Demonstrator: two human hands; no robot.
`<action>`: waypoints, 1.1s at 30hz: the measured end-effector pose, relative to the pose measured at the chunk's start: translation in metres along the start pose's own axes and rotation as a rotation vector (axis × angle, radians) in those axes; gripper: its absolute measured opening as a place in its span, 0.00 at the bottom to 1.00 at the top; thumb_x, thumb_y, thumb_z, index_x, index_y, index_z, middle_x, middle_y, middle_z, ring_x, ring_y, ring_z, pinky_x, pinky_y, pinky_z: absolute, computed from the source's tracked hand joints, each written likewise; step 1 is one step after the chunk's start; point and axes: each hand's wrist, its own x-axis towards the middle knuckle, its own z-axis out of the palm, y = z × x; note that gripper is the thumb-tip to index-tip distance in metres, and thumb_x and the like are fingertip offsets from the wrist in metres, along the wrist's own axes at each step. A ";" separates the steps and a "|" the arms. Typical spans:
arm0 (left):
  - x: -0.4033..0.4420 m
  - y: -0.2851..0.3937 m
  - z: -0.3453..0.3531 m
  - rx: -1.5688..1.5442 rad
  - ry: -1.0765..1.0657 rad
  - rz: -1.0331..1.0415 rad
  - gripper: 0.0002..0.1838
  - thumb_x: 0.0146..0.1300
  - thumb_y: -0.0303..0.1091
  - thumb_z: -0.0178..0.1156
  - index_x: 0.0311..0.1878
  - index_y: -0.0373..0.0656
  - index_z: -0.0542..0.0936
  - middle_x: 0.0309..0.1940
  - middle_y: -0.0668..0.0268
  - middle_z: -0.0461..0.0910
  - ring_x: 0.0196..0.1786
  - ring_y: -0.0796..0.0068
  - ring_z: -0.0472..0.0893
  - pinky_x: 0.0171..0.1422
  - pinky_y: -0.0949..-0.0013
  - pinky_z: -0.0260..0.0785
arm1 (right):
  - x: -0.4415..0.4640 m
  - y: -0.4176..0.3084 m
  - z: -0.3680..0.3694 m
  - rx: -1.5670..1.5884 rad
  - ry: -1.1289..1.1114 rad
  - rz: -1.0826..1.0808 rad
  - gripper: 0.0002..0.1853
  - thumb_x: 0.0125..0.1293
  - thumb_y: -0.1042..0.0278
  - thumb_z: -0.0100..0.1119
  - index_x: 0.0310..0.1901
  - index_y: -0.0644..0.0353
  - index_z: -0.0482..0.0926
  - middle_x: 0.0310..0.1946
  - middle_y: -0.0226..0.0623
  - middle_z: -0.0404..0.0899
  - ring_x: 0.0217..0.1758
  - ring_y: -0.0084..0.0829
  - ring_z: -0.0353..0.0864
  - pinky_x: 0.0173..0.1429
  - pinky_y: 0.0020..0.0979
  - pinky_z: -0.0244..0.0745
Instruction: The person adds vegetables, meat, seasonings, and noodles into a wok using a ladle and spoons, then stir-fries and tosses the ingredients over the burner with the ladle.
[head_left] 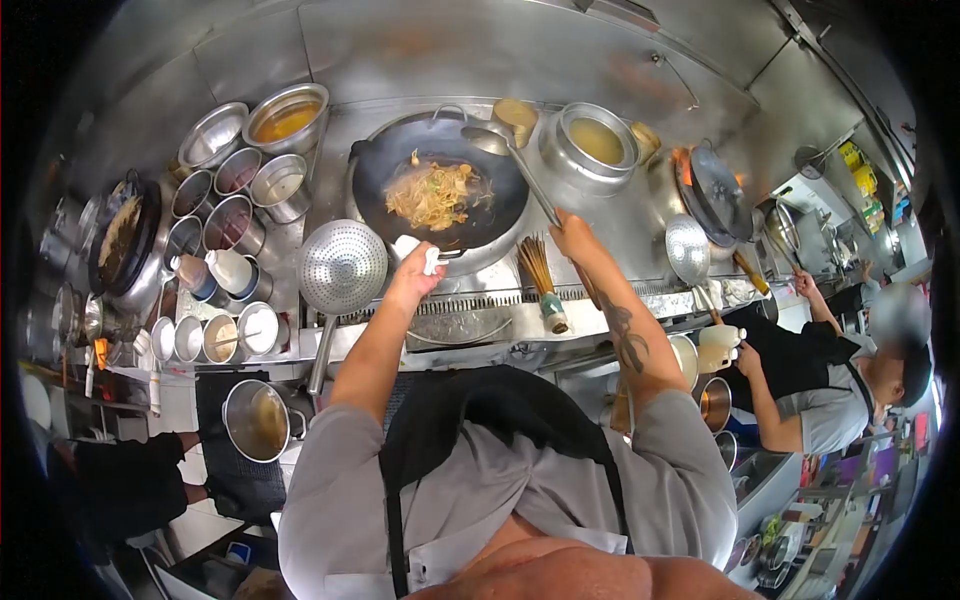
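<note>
In the head view, a wok [370, 190] on the range holds a heap of browned noodles [432, 197]. My left hand [415, 272] is closed on a folded white cloth [432, 256] at the wok's near rim, beside the near loop handle [452, 253]. My right hand [573, 236] grips the long handle of a ladle [535, 182], whose bowl hangs over the wok's far right rim, apart from the noodles. Between my hands a bundled bamboo brush [541, 280] lies on the range edge. A perforated strainer [343, 266] rests left of my left hand.
Steel pots of sauces and liquids [285, 182] crowd the left side, with seasoning cups [222, 338] in front. A broth pot [598, 140] stands behind right. Flames rise by another wok [715, 195]. A co-worker [830, 385] stands right, holding a jug. A stockpot [258, 420] sits lower left.
</note>
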 end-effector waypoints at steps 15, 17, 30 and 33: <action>0.005 0.004 0.006 -0.042 0.130 -0.085 0.06 0.53 0.30 0.60 0.30 0.47 0.72 0.20 0.67 0.72 0.22 0.71 0.72 0.20 0.73 0.61 | 0.008 -0.004 0.105 -0.017 -0.222 -0.435 0.16 0.60 0.72 0.52 0.50 0.61 0.71 0.24 0.45 0.74 0.24 0.37 0.77 0.28 0.38 0.74; 0.008 0.001 0.005 -0.009 0.117 -0.062 0.04 0.55 0.31 0.58 0.32 0.48 0.72 0.22 0.66 0.73 0.25 0.70 0.73 0.22 0.69 0.64 | -0.007 0.019 0.055 -0.363 -0.253 -0.422 0.22 0.59 0.73 0.51 0.57 0.57 0.69 0.28 0.47 0.76 0.29 0.42 0.79 0.34 0.40 0.75; -0.091 -0.033 0.070 -0.076 0.246 0.009 0.04 0.62 0.35 0.51 0.34 0.47 0.69 0.26 0.67 0.70 0.24 0.71 0.69 0.19 0.73 0.59 | -0.069 -0.053 -0.091 0.083 -0.610 -0.225 0.18 0.61 0.71 0.51 0.54 0.55 0.72 0.24 0.43 0.75 0.29 0.36 0.77 0.35 0.36 0.71; -0.107 -0.033 0.077 -0.078 0.150 -0.058 0.04 0.61 0.33 0.50 0.32 0.47 0.68 0.24 0.67 0.69 0.24 0.71 0.69 0.19 0.73 0.58 | -0.076 -0.068 -0.099 0.019 -0.841 0.062 0.18 0.62 0.68 0.51 0.54 0.56 0.72 0.26 0.38 0.78 0.29 0.31 0.76 0.36 0.33 0.71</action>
